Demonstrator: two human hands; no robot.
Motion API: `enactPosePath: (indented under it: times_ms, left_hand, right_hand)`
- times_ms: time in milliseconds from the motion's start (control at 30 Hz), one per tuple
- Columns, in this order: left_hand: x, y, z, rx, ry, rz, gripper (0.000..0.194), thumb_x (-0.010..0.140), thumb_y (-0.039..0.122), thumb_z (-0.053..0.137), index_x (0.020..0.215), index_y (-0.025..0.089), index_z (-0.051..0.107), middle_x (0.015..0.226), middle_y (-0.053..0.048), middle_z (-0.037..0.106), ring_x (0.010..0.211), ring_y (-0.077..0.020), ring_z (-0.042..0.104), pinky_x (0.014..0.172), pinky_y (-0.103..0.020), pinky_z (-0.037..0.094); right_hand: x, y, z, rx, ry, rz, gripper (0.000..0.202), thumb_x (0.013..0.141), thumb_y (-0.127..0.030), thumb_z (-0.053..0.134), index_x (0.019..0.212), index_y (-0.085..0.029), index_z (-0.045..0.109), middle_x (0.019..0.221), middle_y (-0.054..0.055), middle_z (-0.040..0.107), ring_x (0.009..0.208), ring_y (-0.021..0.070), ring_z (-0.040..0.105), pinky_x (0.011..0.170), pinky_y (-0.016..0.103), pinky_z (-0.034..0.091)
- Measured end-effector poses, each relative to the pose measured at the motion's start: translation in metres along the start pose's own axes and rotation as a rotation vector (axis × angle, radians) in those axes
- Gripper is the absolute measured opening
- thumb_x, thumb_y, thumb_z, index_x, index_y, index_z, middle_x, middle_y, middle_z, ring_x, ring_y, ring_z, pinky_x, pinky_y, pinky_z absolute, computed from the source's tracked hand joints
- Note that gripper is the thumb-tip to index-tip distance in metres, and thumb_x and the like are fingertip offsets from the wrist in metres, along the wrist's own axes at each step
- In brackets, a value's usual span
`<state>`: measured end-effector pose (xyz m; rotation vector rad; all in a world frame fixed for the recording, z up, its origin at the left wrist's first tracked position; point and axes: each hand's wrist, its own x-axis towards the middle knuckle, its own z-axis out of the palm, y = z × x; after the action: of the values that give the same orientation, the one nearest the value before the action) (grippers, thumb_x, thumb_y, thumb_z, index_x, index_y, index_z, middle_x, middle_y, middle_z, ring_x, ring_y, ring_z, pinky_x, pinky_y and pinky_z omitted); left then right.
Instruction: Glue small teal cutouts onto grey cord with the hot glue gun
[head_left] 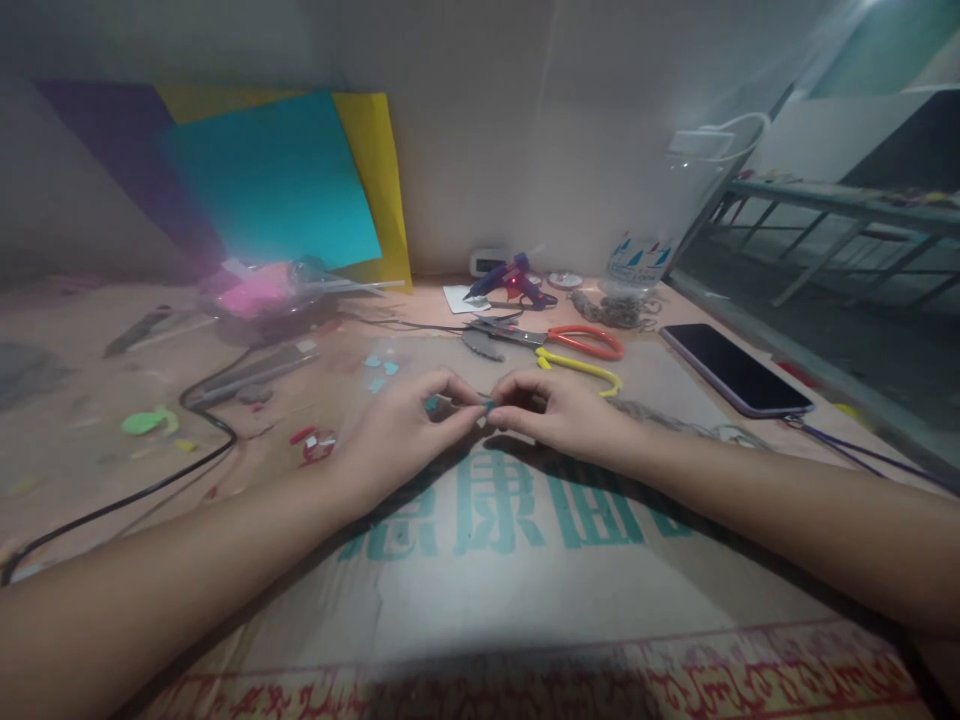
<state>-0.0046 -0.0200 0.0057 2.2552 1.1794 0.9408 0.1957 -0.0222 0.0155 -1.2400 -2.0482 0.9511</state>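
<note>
Near the middle of the view, my left hand (420,425) and my right hand (551,408) meet fingertip to fingertip above the cardboard. Both are pinched on a tiny teal piece (489,406), mostly hidden by the fingers. Several small light-blue pieces (381,370) lie just beyond my left hand. Behind my right hand are orange-handled scissors (585,341) and a yellow-handled tool (581,370). A purple glue gun (517,283) with a small red light rests farther back.
A dark phone (735,370) lies at the right, with a cord attached. A black cable (202,440) curves along the left. Purple, yellow and blue sheets (277,185) lean at the back wall, behind a plastic container with pink material (259,288). A clear bottle (637,260) stands back right.
</note>
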Motion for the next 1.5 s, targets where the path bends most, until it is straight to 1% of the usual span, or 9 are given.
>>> enactPosePath:
  times_ms: [267,467,667,833,967,1067,1200,1333,1500]
  left_hand:
    - [-0.001,-0.001,0.002,-0.032,-0.009,0.027,0.009,0.082,0.030,0.062,0.081,0.021,0.065,0.082,0.003,0.069,0.077,-0.0133,0.062,0.070,-0.024,0.044]
    - [0.001,0.000,0.001,-0.042,-0.013,-0.019,0.010,0.081,0.030,0.062,0.079,0.021,0.066,0.080,0.003,0.069,0.075,-0.0133,0.061,0.069,-0.025,0.045]
    - [0.005,0.005,-0.002,-0.036,0.017,-0.133,0.013,0.080,0.032,0.062,0.076,0.020,0.066,0.078,0.002,0.069,0.074,-0.0148,0.062,0.067,-0.026,0.045]
    - [0.004,0.006,-0.002,-0.039,0.027,-0.141,0.014,0.080,0.033,0.061,0.075,0.021,0.065,0.078,0.002,0.069,0.075,-0.0148,0.062,0.068,-0.026,0.045]
    - [0.003,0.004,-0.001,-0.047,0.022,-0.128,0.013,0.080,0.031,0.060,0.074,0.021,0.065,0.078,0.002,0.069,0.074,-0.0146,0.062,0.068,-0.026,0.045]
    - [0.003,0.005,-0.001,-0.049,0.016,-0.115,0.012,0.080,0.031,0.060,0.074,0.021,0.066,0.078,0.002,0.069,0.074,-0.0146,0.062,0.067,-0.026,0.045]
    - [0.004,0.005,-0.002,-0.031,0.021,-0.126,0.014,0.080,0.032,0.060,0.075,0.021,0.065,0.078,0.002,0.069,0.074,-0.0153,0.062,0.067,-0.026,0.044]
    - [0.003,0.005,-0.002,-0.025,0.035,-0.100,0.014,0.081,0.033,0.060,0.077,0.021,0.065,0.080,0.001,0.069,0.077,-0.0163,0.062,0.069,-0.027,0.045]
    - [-0.001,0.003,0.001,-0.003,0.045,-0.004,0.012,0.081,0.030,0.059,0.079,0.020,0.065,0.083,-0.001,0.069,0.080,-0.0173,0.062,0.073,-0.029,0.046]
  right_hand:
    - [-0.002,-0.001,0.001,0.048,-0.053,0.037,0.013,0.084,-0.028,0.055,0.083,-0.016,0.060,0.062,-0.003,0.058,0.051,0.0073,0.050,0.048,0.019,0.039]
    - [-0.001,0.000,0.000,0.096,-0.090,0.086,0.018,0.085,-0.032,0.054,0.085,-0.016,0.062,0.061,-0.003,0.057,0.048,0.0070,0.049,0.044,0.019,0.037]
    - [0.001,0.004,-0.003,0.161,-0.043,0.098,0.031,0.087,-0.043,0.051,0.089,-0.015,0.065,0.069,0.000,0.061,0.052,0.0076,0.052,0.045,0.019,0.037]
    - [0.002,-0.002,0.000,0.161,-0.065,0.168,0.022,0.081,-0.037,0.061,0.089,-0.016,0.064,0.068,-0.001,0.062,0.053,0.0083,0.055,0.043,0.018,0.038]
    - [0.001,-0.005,0.001,0.163,-0.069,0.160,0.016,0.082,-0.032,0.060,0.083,-0.016,0.061,0.064,-0.003,0.059,0.048,0.0058,0.050,0.042,0.016,0.038]
    - [-0.001,-0.004,0.001,0.176,-0.094,0.139,0.019,0.084,-0.034,0.058,0.081,-0.016,0.060,0.061,-0.003,0.057,0.046,0.0053,0.048,0.040,0.016,0.037]
    - [-0.001,-0.002,0.000,0.184,-0.124,0.140,0.023,0.086,-0.038,0.054,0.086,-0.016,0.061,0.062,-0.003,0.057,0.045,0.0056,0.048,0.039,0.016,0.036]
    - [0.000,-0.004,0.000,0.126,-0.052,0.101,0.021,0.082,-0.035,0.059,0.089,-0.015,0.062,0.071,0.000,0.062,0.054,0.0071,0.053,0.045,0.017,0.040]
    - [-0.001,-0.006,0.001,0.049,0.034,0.063,0.019,0.080,-0.033,0.062,0.084,-0.015,0.063,0.071,0.001,0.064,0.058,0.0088,0.054,0.050,0.019,0.041]
